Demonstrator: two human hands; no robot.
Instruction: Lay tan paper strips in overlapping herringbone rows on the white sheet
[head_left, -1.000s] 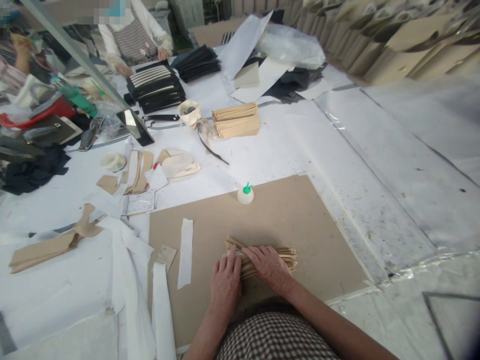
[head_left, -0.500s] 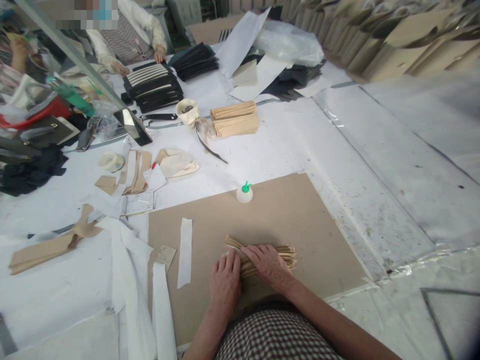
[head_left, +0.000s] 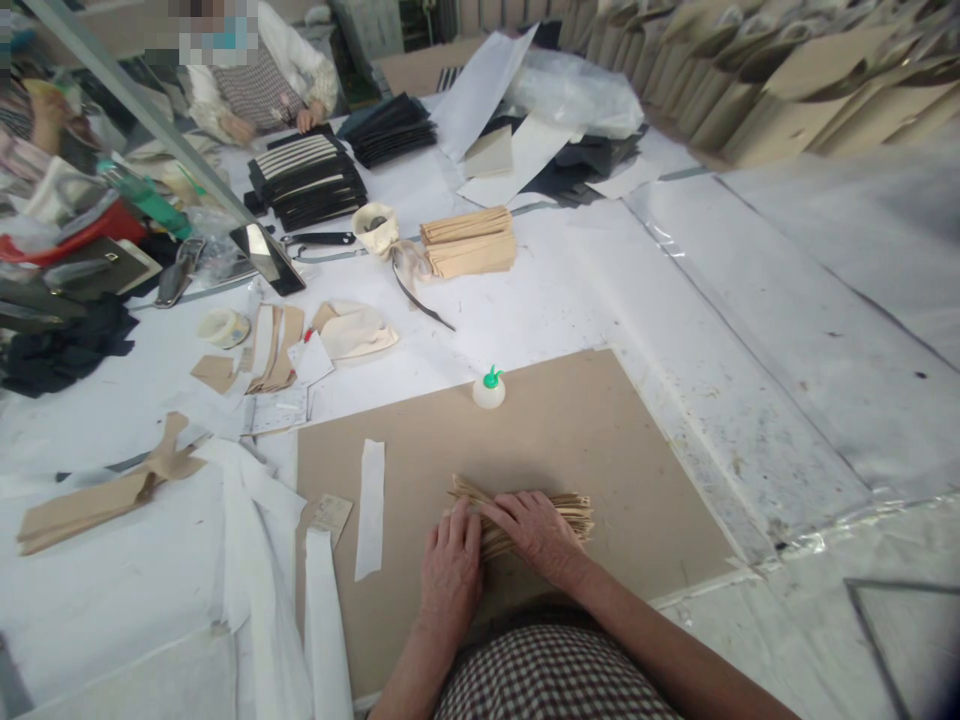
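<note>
White-covered bench, cluttered. Large brown cardboard sheet near edge, w/ fanned stack of tan paper strips on it. Left hand flat, fingers spread, pressing stack's left end; right hand flat on top, gripping nothing. Risk: uneven pressure, strips splay or slide. Small white glue bottle w/ green cap near; a knock could tip it.
</note>
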